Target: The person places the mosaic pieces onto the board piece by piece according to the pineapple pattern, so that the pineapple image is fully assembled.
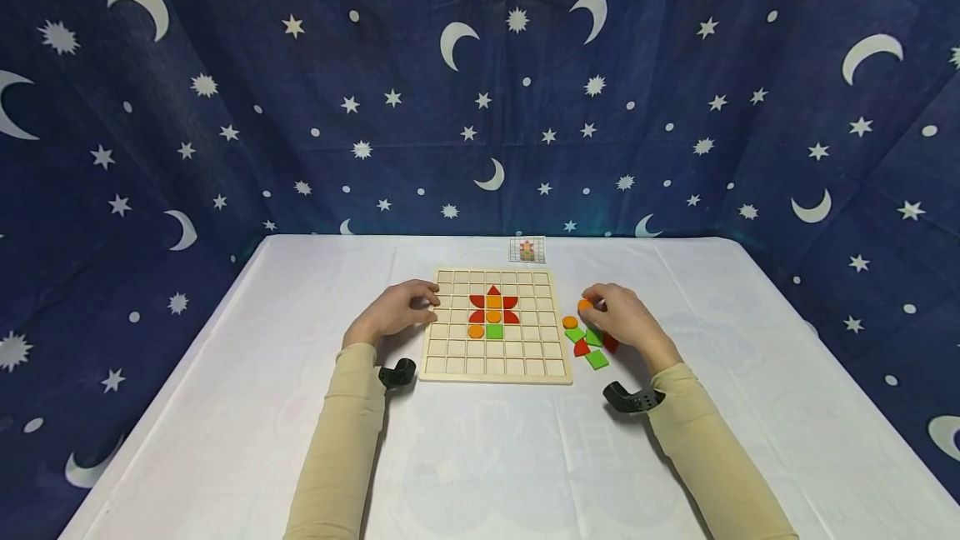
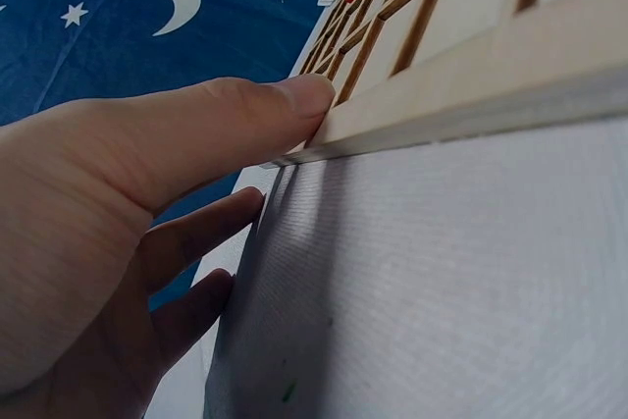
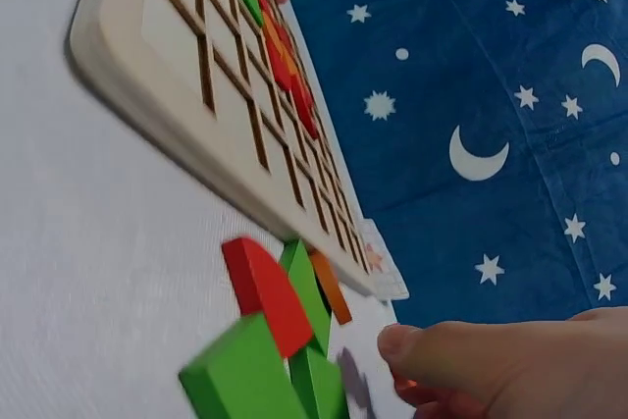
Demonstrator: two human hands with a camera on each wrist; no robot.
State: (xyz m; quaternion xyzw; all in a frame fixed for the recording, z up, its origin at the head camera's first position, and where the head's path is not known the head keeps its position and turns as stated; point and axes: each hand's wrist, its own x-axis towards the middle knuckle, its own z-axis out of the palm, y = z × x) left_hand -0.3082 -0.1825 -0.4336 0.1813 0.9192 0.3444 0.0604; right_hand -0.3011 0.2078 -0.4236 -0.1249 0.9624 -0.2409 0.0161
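A wooden grid board (image 1: pixel 450 369) lies flat with coloured pieces in its middle cells: a red triangle (image 1: pixel 492 290), red curved pieces, an orange square, orange discs and a green square (image 1: pixel 494 331). My left hand (image 1: pixel 393 309) is at its left side, the thumb (image 2: pixel 245 115) touching the frame's edge and the other fingers spread below. To the right of the board, my right hand (image 1: pixel 621 317) pinches an orange disc (image 1: pixel 585 305) between thumb and fingertips, mostly hidden in the right wrist view. Loose pieces lie under and beside that hand: an orange disc (image 1: pixel 570 322), green squares (image 1: pixel 596 359) and red curved pieces (image 3: pixel 267 293).
Behind the board lies a small pattern card (image 1: pixel 527 249) with a printed grid figure. A white cloth (image 1: pixel 480 457) covers the table, and a dark blue curtain (image 1: pixel 405 65) with moons and stars stands behind it. Each wrist carries a black camera mount (image 1: pixel 633 397).
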